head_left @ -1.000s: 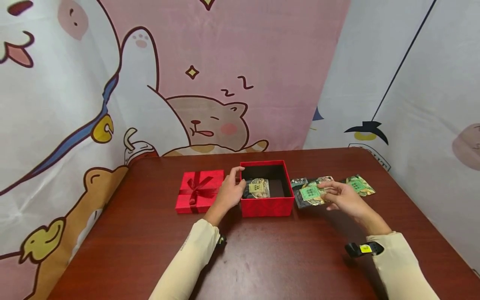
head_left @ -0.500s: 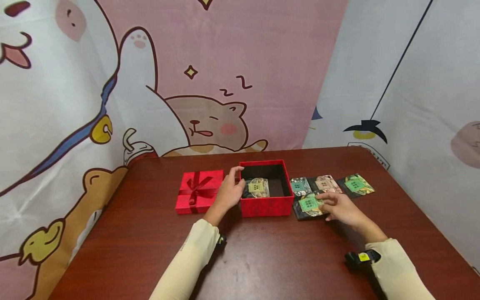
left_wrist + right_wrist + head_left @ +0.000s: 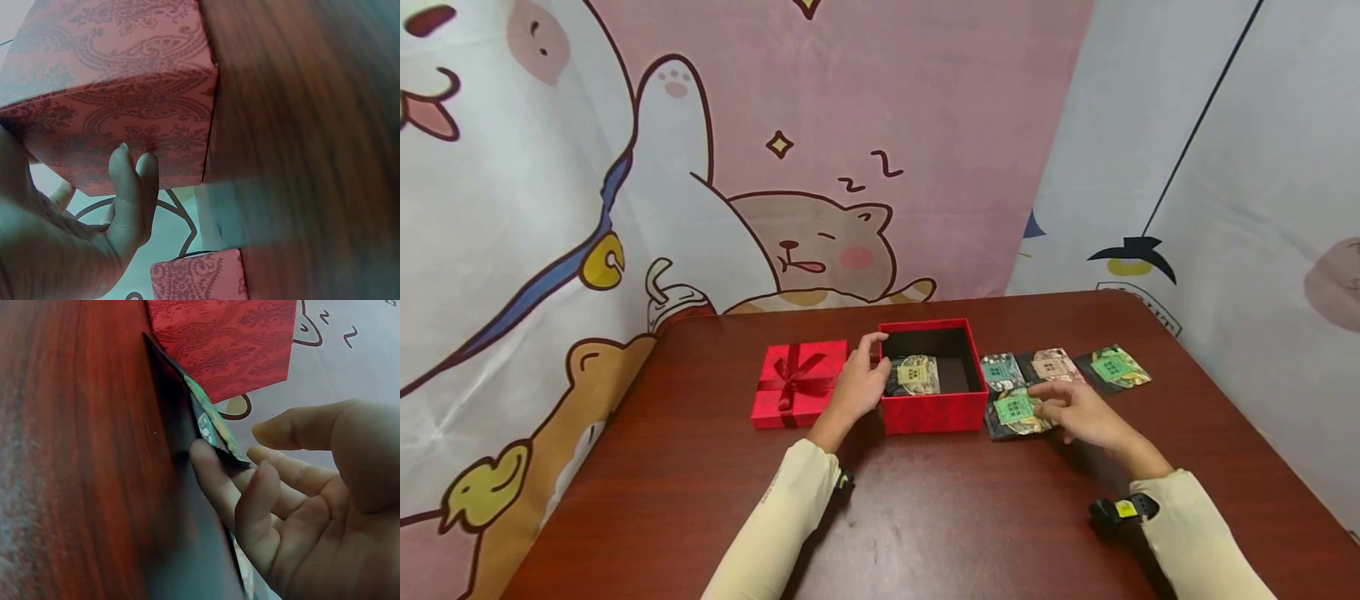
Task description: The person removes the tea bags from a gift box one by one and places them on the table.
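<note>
My left hand (image 3: 863,382) grips the left wall of a red gift box (image 3: 934,414), its fingers at the rim. In the left wrist view, two curled fingers (image 3: 128,194) show close against the patterned side. A dark flat food packet with a yellow label (image 3: 913,375) lies inside the box. To the right of the box, my right hand (image 3: 1078,414) pinches the right edge of a dark packet with a green label (image 3: 1013,408). In the right wrist view this packet (image 3: 215,425) slants up from the table toward the fingertips.
Behind the right hand lie a blue-green-labelled packet (image 3: 1000,372), a pink-labelled packet (image 3: 1052,365) and another green-labelled packet (image 3: 1112,368). Left of the box sits its red lid (image 3: 797,379) with a dark ribbon bow. The brown table (image 3: 925,517) meets a cartoon-printed cloth (image 3: 970,167) at the back.
My right hand has brought the green-labelled packet down toward the viewer, uncovering the packets behind, then slightly left. The left hand and the box stay in place.
</note>
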`<state>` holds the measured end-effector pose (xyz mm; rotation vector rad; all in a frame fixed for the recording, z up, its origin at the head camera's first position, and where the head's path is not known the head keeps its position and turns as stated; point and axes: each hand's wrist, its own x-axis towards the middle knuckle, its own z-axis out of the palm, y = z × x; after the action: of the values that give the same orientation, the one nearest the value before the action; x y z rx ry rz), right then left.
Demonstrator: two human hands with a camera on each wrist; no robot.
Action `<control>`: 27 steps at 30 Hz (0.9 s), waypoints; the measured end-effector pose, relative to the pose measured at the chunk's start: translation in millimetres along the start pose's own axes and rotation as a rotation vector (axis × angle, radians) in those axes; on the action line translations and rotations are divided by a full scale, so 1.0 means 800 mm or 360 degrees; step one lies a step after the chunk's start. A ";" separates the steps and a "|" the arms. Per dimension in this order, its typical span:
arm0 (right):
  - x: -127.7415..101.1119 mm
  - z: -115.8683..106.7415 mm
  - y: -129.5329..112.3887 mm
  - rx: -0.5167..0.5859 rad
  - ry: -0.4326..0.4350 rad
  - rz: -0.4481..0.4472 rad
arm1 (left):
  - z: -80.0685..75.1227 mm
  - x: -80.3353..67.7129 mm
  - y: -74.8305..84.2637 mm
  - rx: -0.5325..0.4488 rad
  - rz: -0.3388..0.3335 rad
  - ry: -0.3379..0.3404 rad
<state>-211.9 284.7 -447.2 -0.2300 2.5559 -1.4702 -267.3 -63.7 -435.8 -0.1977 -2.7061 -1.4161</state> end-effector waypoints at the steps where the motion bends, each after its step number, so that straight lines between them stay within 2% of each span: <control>1: 0.000 -0.001 -0.002 -0.0007 0.0001 0.0004 | 0.000 0.000 0.000 -0.0003 0.0000 -0.0001; 7: -0.003 -0.004 -0.011 -0.0019 -0.0012 0.0058 | -0.001 0.001 0.002 0.0000 0.0015 -0.0009; 15: -0.007 -0.007 -0.017 -0.0129 0.0038 0.0097 | -0.001 0.000 0.000 0.0008 0.0013 -0.0011; 27: -0.001 -0.011 -0.042 -0.0168 0.0194 -0.0088 | -0.003 0.000 0.003 -0.0012 -0.0007 -0.0021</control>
<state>-212.1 275.6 -413.3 -0.2348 2.7493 -1.4102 -267.1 -64.1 -432.8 -0.2026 -2.7138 -1.4314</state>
